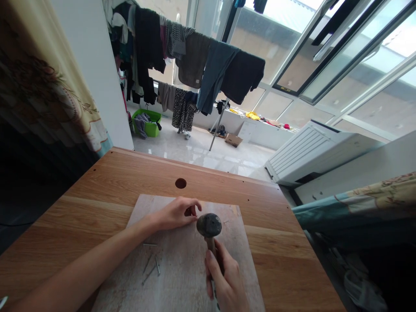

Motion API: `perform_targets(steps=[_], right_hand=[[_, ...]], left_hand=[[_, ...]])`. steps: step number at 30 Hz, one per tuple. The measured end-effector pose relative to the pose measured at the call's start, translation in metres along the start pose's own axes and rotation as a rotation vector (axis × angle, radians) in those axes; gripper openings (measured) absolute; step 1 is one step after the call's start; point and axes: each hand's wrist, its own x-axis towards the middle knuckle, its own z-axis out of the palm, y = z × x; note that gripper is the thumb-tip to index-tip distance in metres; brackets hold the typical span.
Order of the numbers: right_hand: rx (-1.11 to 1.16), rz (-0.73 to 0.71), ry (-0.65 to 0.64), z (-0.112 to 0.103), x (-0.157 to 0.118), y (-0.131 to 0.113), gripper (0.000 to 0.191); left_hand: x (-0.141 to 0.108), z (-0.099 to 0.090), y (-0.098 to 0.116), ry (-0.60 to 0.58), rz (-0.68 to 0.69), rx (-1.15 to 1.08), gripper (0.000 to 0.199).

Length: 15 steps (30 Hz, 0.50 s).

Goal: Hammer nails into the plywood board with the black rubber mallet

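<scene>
My right hand [225,273] is wrapped round the handle of a mallet [209,225] with a dark, blunt head and a brownish handle. The mallet's head is raised over a pale, worn wooden board [182,264]. Just left of the head, my left hand [178,212] rests at the board's far part, thumb and fingertips brought together in a pinch. Whatever sits between those fingertips is too small to make out. Several loose nails [157,265] lie on the board below my left wrist. A small thin piece [226,222] is on the board right of the mallet.
The board lies on a wooden table [276,229] with a round hole [180,183] near its far edge. Beyond are a clothes rack with hanging laundry [214,73], a green basket [151,125] and a white ridged unit [308,147]. Curtains [55,86] hang on both sides.
</scene>
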Motion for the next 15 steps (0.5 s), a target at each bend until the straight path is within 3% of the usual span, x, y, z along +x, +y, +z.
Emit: perform_targets(steps=[8, 12, 15], right_hand=[[-0.134, 0.124, 0.233, -0.011, -0.031, 0.052, 0.06], [-0.115, 0.131, 0.207, -0.006, -0.033, 0.05, 0.063], [-0.17, 0.001, 0.178, -0.01, -0.028, 0.037, 0.057]], left_hand=[[0.0, 0.001, 0.001, -0.005, 0.0, 0.037, 0.022], [0.001, 0.001, 0.001, -0.026, 0.005, 0.063, 0.023], [0.001, -0.003, 0.009, -0.002, 0.051, 0.078, 0.031]])
